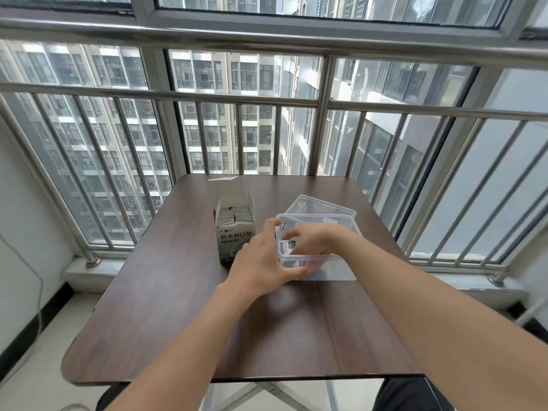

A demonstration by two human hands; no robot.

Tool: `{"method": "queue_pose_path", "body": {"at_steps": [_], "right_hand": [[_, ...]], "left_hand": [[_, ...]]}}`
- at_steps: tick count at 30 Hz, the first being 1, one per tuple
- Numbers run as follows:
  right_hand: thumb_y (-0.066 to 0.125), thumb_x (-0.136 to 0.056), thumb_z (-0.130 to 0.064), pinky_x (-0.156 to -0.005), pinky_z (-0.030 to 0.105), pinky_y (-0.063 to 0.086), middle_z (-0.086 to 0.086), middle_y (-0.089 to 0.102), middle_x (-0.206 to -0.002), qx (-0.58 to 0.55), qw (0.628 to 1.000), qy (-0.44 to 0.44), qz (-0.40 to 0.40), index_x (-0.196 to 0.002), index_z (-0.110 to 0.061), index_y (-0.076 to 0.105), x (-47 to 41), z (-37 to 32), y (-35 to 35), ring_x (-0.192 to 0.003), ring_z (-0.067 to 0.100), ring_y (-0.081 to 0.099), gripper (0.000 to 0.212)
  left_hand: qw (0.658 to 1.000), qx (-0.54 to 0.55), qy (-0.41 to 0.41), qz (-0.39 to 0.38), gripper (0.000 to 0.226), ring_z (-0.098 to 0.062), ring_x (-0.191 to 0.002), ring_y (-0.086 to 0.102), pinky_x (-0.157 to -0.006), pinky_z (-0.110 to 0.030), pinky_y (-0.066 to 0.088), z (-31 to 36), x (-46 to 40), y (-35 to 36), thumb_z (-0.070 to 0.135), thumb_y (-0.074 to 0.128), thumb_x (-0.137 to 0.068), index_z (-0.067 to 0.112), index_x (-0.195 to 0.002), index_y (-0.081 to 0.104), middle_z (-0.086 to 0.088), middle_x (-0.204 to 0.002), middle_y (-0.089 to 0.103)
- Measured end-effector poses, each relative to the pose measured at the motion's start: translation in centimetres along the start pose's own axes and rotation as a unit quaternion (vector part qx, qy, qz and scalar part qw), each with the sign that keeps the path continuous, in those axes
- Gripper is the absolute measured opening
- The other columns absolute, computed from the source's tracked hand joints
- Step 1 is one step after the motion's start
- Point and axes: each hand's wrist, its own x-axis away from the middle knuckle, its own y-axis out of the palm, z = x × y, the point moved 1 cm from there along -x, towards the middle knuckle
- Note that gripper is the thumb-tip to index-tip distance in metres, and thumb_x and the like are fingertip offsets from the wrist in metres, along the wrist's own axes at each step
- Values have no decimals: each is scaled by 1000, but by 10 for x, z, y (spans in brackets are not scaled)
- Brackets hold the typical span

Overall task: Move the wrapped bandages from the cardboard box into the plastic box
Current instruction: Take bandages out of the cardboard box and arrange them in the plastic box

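Observation:
An open cardboard box (235,241) with green print stands on the table, holding several wrapped bandages (235,218) on edge. To its right sits a clear plastic box (332,268). My left hand (261,256) grips the plastic box's left wall, thumb at the near corner. My right hand (311,241) reaches down inside the plastic box, fingers on a wrapped bandage (289,246) with blue print lying against the left wall; whether the fingers still pinch it is unclear.
The dark wood table (178,307) stands against a metal railing (267,99) and window. A clear lid (320,206) lies behind the plastic box. My legs show below the table's near edge.

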Motion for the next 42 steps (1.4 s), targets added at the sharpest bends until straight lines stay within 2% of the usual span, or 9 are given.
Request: {"method": "queue_pose_path", "body": {"at_steps": [7,12,16,19,22,24,28,38,42], "right_hand": [[58,-96,-28,-92,36,54,2,52,-145,36,999,2,-12,-152,-28,38,1,-5,-2,-114,23,61,59],[64,-97,-27,-72,33,62,16,74,-104,-100,994,19,-28,-151,-20,34,6,1,-14,-72,24,73,63],[73,-92,-22,-64,24,57,6,76,-92,-166,965,-98,179,-120,-12,68,25,-8,-39,-73,13,70,31],[76,-88,-17,-66,13,51,-9,73,-89,-162,906,-260,293,-98,-18,77,43,-49,-44,-71,0,64,10],[73,-90,-15,-65,13,48,-12,71,-90,-22,902,-310,300,-93,-21,79,39,-91,-40,-72,-1,61,9],[68,-91,-12,-66,25,52,-8,71,-92,72,910,-274,304,-89,-20,79,22,-106,-39,-79,10,65,13],[67,-85,-8,-70,36,61,-2,71,-87,155,929,-208,265,-79,-21,75,-7,-114,-37,-77,23,69,17],[70,-81,-9,-59,26,46,-12,59,-67,137,942,-228,203,-66,-27,66,-26,-105,-32,-64,14,57,24],[69,-82,-10,-62,30,51,-5,68,-75,117,939,-250,205,-70,-23,71,-25,-103,-34,-67,13,57,17]], "left_hand": [[1000,5,7,4,103,-27,-108,63,-87,-41,52,0,-1,-1,72,78,-59,33,-140,27,1,-122,65],[998,42,43,16,96,-14,-76,60,-69,-34,50,-4,1,-17,69,81,-58,32,-133,35,11,-80,57],[948,153,87,265,36,-13,-48,40,-50,-26,38,-21,7,-51,34,82,-78,18,-98,57,0,-56,45],[887,236,4,396,13,-20,-47,38,-48,-32,35,-45,5,-73,11,66,-80,13,-83,54,-9,-55,43],[875,277,-82,388,18,-8,-53,40,-52,-26,38,-64,6,-72,11,58,-70,15,-87,54,-1,-65,45],[880,289,-106,361,26,-4,-61,47,-60,-18,43,-71,8,-62,15,61,-68,17,-93,53,2,-78,51],[920,244,-89,293,41,-12,-80,58,-68,-31,50,-82,14,-38,27,69,-70,28,-105,49,7,-96,55],[968,114,-27,224,75,-4,-85,48,-67,-40,57,-83,22,-21,29,73,-83,45,-140,27,13,-118,40],[972,55,15,226,78,-20,-91,56,-61,-43,56,-80,25,-21,28,71,-84,44,-144,22,8,-130,39]]}}
